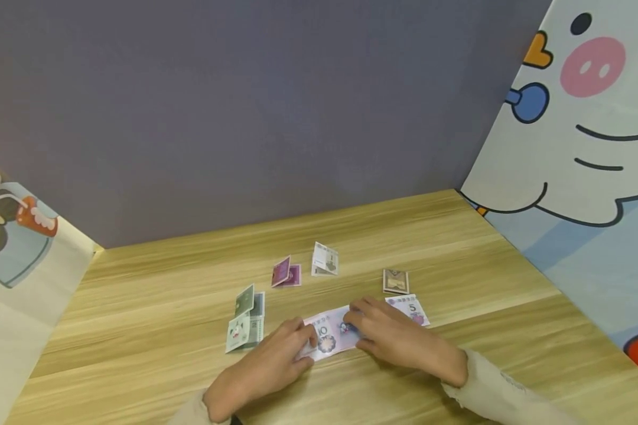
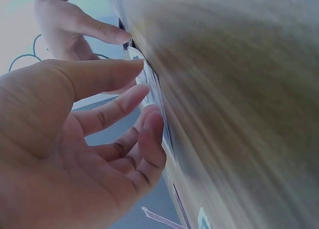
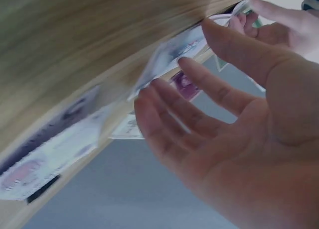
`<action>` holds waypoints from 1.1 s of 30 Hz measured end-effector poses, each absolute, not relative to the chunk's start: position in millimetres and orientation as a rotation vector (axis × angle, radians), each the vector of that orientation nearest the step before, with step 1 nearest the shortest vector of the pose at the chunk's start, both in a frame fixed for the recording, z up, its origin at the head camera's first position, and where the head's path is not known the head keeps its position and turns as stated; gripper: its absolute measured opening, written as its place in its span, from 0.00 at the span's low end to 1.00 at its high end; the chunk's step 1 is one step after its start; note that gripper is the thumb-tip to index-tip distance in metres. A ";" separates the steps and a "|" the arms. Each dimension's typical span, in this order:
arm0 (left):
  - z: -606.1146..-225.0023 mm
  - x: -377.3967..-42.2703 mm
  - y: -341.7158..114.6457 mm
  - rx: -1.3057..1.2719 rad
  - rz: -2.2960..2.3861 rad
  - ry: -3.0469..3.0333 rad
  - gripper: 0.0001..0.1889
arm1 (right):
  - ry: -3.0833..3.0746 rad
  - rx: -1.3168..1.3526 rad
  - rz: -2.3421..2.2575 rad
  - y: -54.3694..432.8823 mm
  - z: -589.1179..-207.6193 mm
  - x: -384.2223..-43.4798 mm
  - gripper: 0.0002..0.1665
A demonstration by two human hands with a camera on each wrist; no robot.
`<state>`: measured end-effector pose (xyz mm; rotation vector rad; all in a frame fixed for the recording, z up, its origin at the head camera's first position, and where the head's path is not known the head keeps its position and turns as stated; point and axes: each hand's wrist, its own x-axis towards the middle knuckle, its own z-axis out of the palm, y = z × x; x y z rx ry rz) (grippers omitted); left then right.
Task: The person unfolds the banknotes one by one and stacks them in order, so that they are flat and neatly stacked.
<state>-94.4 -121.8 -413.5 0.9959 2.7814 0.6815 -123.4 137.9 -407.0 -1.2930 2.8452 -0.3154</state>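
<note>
– Light-brown wood-grain tabletop, plain grey wall behind it, white-and-blue cartoon-printed panel on the R.

– OK, & the hands?

– Both on one purple-and-white paper note marked 10, lying approx. flat on the wood, nr the person. Bare left hand is at its L end; bare right hand covers its R part.

– Gripping it?

– No pinch visible, L or R. Fingers loosely bent, tips at the paper, thumbs apart from them. Can't tell how hard they press.

– Which way does it run?

– Long axis roughly side to side, hand to hand, R end a bit farther from the body. So it's btwn the hands, neither one clearly nearer.

– Anything close by?

– Pale purple paper note marked 5, just past the R hand; small brown folded paper note beyond that. Pale green folded paper notes nr the L hand. Farther back: magenta folded paper note, white folded paper note.
</note>
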 end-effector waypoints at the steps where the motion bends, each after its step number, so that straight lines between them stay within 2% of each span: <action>1: -413.4 -94.0 -121.9 1.003 0.675 2.792 0.11 | 2.840 -1.298 -0.333 138.8 -407.1 -124.6 0.25; 6: -414.2 -93.1 -121.9 1.058 0.668 2.839 0.13 | 2.802 -1.301 -0.379 141.1 -406.6 -127.4 0.24; 15: -418.1 -96.3 -123.5 1.147 0.575 2.933 0.19 | 2.749 -1.185 -0.265 139.5 -403.9 -119.2 0.33; 23: -418.1 -97.0 -124.3 1.229 0.553 2.953 0.15 | 2.730 -1.138 -0.173 138.8 -399.7 -114.7 0.35; 33: -415.3 -93.8 -121.8 1.164 0.506 2.928 0.15 | 2.745 -1.147 -0.160 138.0 -400.4 -116.7 0.35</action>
